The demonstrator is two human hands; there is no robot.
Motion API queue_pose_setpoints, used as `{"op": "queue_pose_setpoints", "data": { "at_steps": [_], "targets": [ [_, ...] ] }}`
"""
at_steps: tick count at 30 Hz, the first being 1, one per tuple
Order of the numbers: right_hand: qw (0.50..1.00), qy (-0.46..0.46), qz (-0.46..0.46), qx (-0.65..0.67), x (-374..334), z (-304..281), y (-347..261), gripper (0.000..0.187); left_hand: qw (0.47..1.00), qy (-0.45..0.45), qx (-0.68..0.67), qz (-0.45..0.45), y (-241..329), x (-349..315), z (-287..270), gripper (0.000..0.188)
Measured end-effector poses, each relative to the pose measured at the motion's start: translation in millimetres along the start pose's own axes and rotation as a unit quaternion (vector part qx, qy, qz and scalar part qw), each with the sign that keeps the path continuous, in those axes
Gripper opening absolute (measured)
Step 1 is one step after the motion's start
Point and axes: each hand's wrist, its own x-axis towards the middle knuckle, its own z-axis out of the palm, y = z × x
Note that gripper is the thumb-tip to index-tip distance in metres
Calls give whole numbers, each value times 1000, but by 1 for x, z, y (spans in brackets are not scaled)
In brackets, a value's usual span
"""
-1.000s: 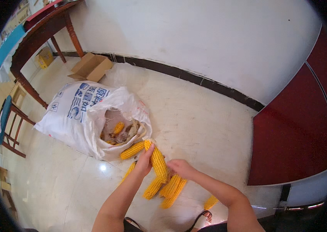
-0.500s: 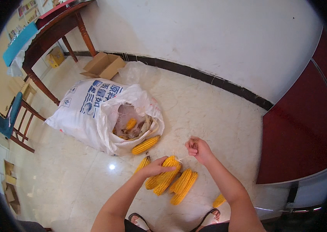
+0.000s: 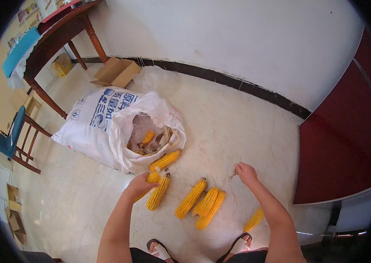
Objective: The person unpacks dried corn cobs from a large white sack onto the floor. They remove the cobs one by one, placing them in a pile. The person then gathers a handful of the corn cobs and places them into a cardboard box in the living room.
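Head view, looking down: the left hand curls loosely over a corn cob lying on the floor just outside the white sack, forearm stretched forward, while the right hand hovers nearly closed, holding nothing I can make out.

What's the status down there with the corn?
Left hand gripping a cob. Right hand closed, contents unclear. Loose cobs on the floor; open sack beside them.

Only 1 view: a wide fisheye camera on the head, looking steeply down at the floor, near the forearms, with the wall at the far edge.
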Motion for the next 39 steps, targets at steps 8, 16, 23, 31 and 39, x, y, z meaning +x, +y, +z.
{"op": "queue_pose_setpoints", "data": {
  "at_steps": [8,16,23,31,39],
  "targets": [
    [994,-46,6,101,34,64,-8,42,991,12,-110,-68,-43,44,55,75],
    [982,-188,-7,2,29,99,21,74,994,39,46,-95,-69,51,84,77],
    [974,-179,137,23,-32,99,25,80,975,92,202,28,-42,33,124,69],
    [975,-117,-180,53,-33,87,-54,57,988,97,123,-10,-23,24,155,85],
    [934,-252,-229,106,-13,127,-122,62,970,91,207,89,-28,14,154,100]
  ]
}}
